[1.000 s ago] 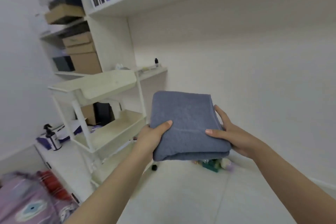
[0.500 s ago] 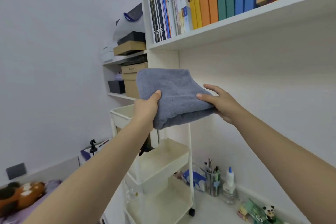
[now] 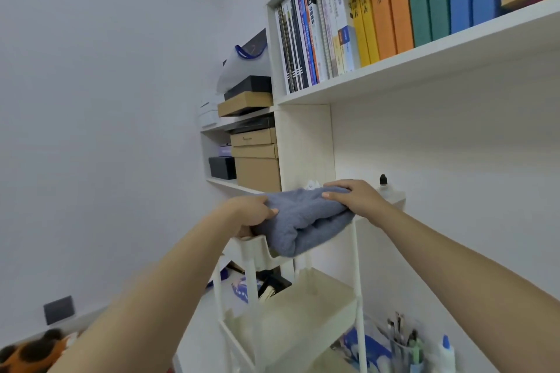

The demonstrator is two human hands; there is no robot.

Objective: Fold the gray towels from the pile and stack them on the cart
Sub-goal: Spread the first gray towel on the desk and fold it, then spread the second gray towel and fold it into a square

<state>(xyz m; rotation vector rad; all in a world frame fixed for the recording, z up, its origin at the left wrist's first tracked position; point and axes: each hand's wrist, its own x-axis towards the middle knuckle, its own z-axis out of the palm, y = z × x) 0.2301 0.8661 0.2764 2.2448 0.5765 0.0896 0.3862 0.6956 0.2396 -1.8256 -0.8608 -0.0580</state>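
Observation:
A folded gray towel (image 3: 306, 221) lies at the top tier of the white cart (image 3: 251, 247), its near fold hanging over the tier's front rim. My left hand (image 3: 250, 210) grips the towel's left edge, thumb on top and fingers underneath. My right hand (image 3: 353, 195) holds the towel's right side from above, fingers curled over it. The cart's lower tiers (image 3: 306, 309) show below the towel. The pile of towels is out of view.
A white bookcase (image 3: 306, 142) stands right behind the cart, with books (image 3: 363, 24) above and cardboard boxes (image 3: 256, 163) on the left shelves. A small bottle (image 3: 383, 182) sits on a ledge beyond my right hand. A pen cup (image 3: 404, 348) and glue bottle (image 3: 445, 353) stand low right.
Both hands have lowered the folded towel from chest height in front of the shelves down onto the cart's top tier. My view has shifted closer to the cart.

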